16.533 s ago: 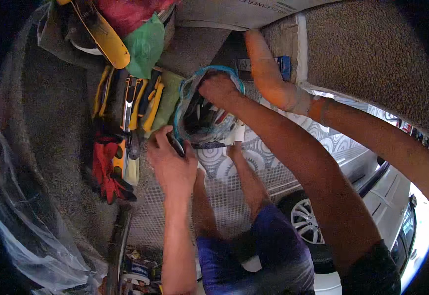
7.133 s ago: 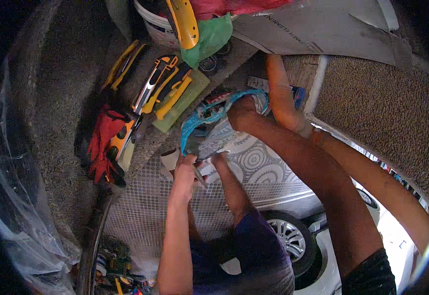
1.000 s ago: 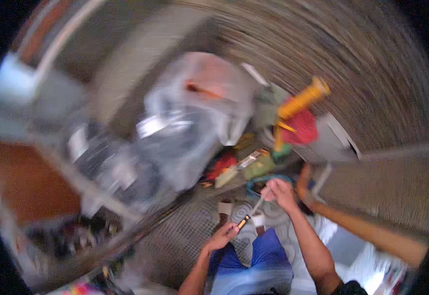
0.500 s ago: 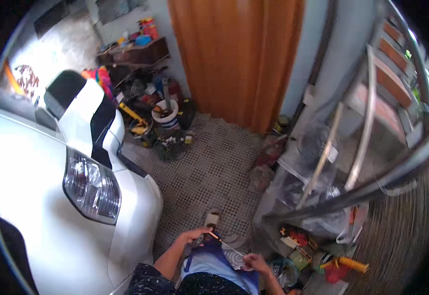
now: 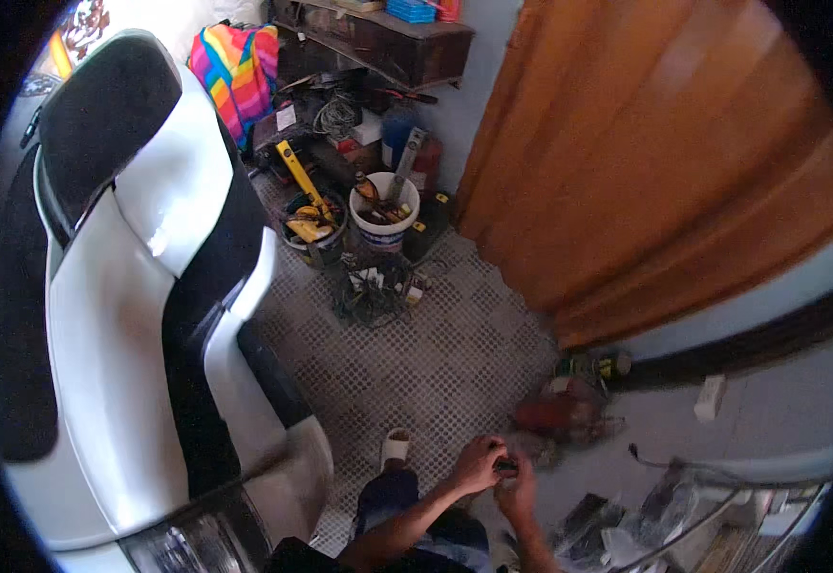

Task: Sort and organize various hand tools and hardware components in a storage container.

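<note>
Small dark object [image 5: 505, 465], probably the handle of a tool, held between left hand [image 5: 479, 462] and right hand [image 5: 518, 492], low in the view and right of centre, just past the edge of the dotted floor [image 5: 483, 325]. Fingers of both hands narrow and bunched around it; most of it covered, so cannot tell exact thumb placement or the presence of a shaft below.

Main worry, by judgement: a slip, from so small a body in a fingertip grip, with both hands crowded into one spot. If dropped, likely to land near the sandalled foot [image 5: 395, 447], or to skid toward the dark red bundle [image 5: 552, 413] or the crumpled clear plastic [image 5: 627, 546], hard to find there. Second worry: a nicked fingertip, from any sharp edge hidden in that grip. Third: a stumble over the cable tangle [image 5: 371, 291], from walking on with eyes down.

Compared with half a second ago: hands then well apart, thin pale shaft spanning the gap; now drawn together, no shaft visible. Also different: orange curtain [image 5: 665, 143] now filling the upper right, white bucket [image 5: 380, 237] larger in view, car headlamp [image 5: 192, 537] down at the lower edge.
</note>
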A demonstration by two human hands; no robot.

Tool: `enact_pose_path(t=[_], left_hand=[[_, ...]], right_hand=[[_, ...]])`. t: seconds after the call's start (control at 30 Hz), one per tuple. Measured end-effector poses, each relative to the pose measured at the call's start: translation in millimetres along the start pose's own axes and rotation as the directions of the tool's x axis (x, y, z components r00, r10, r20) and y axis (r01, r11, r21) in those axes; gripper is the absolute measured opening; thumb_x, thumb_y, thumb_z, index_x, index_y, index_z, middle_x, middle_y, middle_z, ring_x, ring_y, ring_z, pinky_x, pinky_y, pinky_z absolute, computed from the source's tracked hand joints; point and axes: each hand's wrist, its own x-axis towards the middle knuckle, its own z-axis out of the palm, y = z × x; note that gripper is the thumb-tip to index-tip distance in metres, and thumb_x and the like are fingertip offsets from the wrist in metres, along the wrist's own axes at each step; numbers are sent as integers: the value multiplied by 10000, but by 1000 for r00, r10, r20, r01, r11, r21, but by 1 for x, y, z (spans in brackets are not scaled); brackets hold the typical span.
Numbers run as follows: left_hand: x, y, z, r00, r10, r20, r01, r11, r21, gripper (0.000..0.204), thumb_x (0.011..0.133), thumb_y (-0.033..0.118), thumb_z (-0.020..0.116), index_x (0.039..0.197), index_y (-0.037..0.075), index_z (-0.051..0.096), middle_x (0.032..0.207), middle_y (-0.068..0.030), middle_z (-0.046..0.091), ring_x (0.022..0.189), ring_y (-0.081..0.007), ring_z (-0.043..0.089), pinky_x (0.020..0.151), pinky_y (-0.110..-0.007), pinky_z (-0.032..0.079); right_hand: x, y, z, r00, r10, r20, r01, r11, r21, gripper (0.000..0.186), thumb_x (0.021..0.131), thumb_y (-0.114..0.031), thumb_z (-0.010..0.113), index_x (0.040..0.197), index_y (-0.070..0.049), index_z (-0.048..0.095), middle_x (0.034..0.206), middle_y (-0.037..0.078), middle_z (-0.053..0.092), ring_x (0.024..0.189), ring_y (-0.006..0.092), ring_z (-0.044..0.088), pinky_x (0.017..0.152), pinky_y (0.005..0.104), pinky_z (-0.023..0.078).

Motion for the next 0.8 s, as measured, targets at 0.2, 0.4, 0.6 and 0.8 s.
enact_pose_path(t=[0.2,0.4,0.6,0.8], left_hand=[[177,-40,-89,995,-87,-54,68,955,-287,481,816,342,757,1127,21,578,1067,-160,569,1038,-346,553,887,-429,441],[230,-204,-196,806,-487,-335,257,799,-543,504,891,381,686,1218,24,546,1185,-155,589,1088,-289,574,931,-416,452],[203,-346,-193,10,-973,-231,284,224,-932,372,957,270,605,1271,90,519,1114,-62,628,935,-197,623,772,-345,538],[284,-312,-168,-64,-978,200,359,-209,-910,528,919,569,550,1074,74,651,973,-88,641,913,-136,587,777,-315,485]], right_hand=[[232,-56,-58,951,-308,26,309,947,-91,328,819,-1,632,1140,-54,589,999,169,632,832,379,638,663,433,528],[509,-100,-12,904,-426,-30,424,903,-66,188,884,-36,597,1071,-50,614,988,163,646,950,355,622,795,419,513],[825,-89,159,938,-310,159,272,937,220,245,978,-192,547,1164,-47,615,1110,135,657,1052,308,619,943,428,458],[1017,-88,378,890,-343,299,293,935,200,316,904,-157,645,1184,-20,596,1055,180,641,964,328,627,827,415,487]])
